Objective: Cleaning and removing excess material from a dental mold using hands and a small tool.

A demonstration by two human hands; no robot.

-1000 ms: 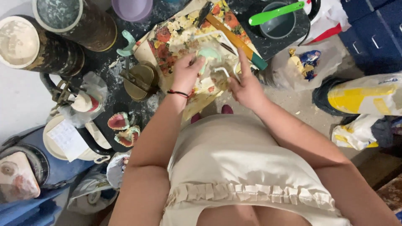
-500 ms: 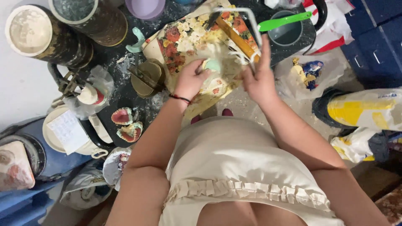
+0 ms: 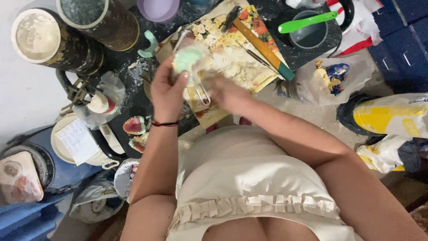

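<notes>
My left hand is shut on a pale green mould and holds it up above the near edge of a floral board. Just to its right, my right hand is motion-blurred and grips a thin metal tool that reaches up against the mould. Pale plaster smears cover the board. A black band circles my left wrist.
Two dark tins of plaster stand at the far left, with a purple bowl beside them. A grey bowl with a green spatula, a yellow stick, pink dental models, a plastic bag and a yellow-white sack surround the work.
Both hands have lifted off the board and moved left, bringing the green mould up with them. The metal tool has swung from the board's far side down against the mould.
</notes>
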